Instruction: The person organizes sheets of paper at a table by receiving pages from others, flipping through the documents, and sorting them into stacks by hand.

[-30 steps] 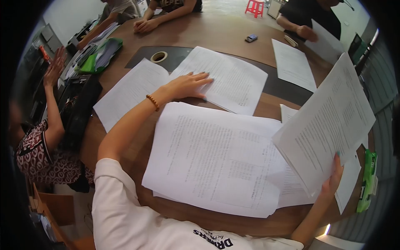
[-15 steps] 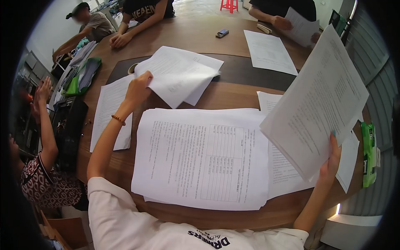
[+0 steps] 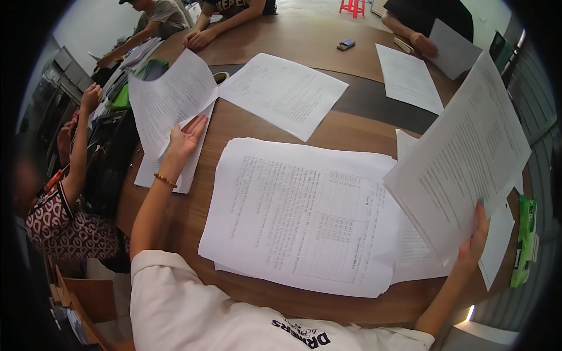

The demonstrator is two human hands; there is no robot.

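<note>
Beside a curled sheet (image 3: 172,93), the left hand (image 3: 187,138) has fingers outstretched. The right hand (image 3: 475,241) clamps tilted papers (image 3: 459,155).

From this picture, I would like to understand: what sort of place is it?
Probably an office or meeting room, though no sign confirms it. A large wooden table has people gathered around it, and a pile of printed sheets lies on top.
</note>
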